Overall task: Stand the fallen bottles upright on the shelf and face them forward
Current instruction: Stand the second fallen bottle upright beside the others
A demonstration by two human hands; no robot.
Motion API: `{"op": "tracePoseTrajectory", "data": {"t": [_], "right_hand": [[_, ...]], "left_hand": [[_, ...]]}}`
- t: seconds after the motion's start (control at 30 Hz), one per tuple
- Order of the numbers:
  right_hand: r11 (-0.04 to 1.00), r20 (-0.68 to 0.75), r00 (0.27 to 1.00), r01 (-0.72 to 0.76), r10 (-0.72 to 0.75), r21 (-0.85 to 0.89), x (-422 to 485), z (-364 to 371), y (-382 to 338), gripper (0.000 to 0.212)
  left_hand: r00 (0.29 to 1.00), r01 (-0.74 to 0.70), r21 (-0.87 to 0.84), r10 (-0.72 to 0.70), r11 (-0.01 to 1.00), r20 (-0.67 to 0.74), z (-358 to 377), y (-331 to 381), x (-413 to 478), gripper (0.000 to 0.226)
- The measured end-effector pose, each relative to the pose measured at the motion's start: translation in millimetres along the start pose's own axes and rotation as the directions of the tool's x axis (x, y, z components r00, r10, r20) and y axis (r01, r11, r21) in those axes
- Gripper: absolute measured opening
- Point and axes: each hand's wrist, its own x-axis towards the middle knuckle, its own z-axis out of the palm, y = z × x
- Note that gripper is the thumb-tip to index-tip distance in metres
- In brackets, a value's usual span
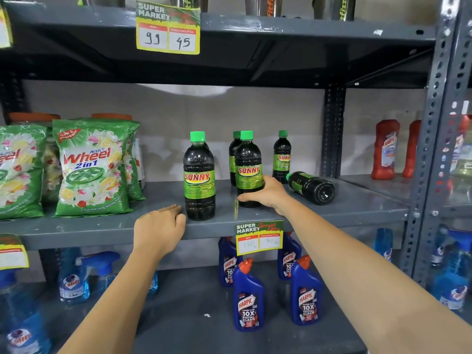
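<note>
Shelving of grey steel against a pale wall. On the middle shelf (357, 213), four bottles stand upright; a fifth (311, 186) lies near the right end, cap pointing left, base toward the front. Right hand (265, 195) grasps a front bottle (249, 169); left hand (159, 229) rests loose-fingered on the front edge.

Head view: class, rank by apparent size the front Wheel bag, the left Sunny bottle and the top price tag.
1. Wheel bag
2. Sunny bottle
3. Price tag, though distance may mislead.
</note>
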Motion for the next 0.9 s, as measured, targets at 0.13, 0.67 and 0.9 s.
{"op": "tracePoseTrajectory", "data": {"t": [0.13, 0.67, 0.9], "right_hand": [[0.999, 0.038, 0.999, -0.006, 0.004, 0.048, -12, -6, -2, 0.056], [0.992, 0.109, 0.993, 0.019, -0.032, 0.121, -36, -17, -3, 0.05], [0.994, 0.13, 0.991, 0.015, -0.029, 0.107, -32, -17, -1, 0.072]], "left_hand": [[1.0, -0.001, -0.005, 0.001, 1.0, 0.016, 1, -2, 1, 0.046], [0.998, -0.014, -0.018, 0.015, 1.0, 0.061, -3, 0, 0, 0.043], [0.997, 0.002, -0.035, 0.001, 0.999, 0.078, -6, 2, 0, 0.046]]}}
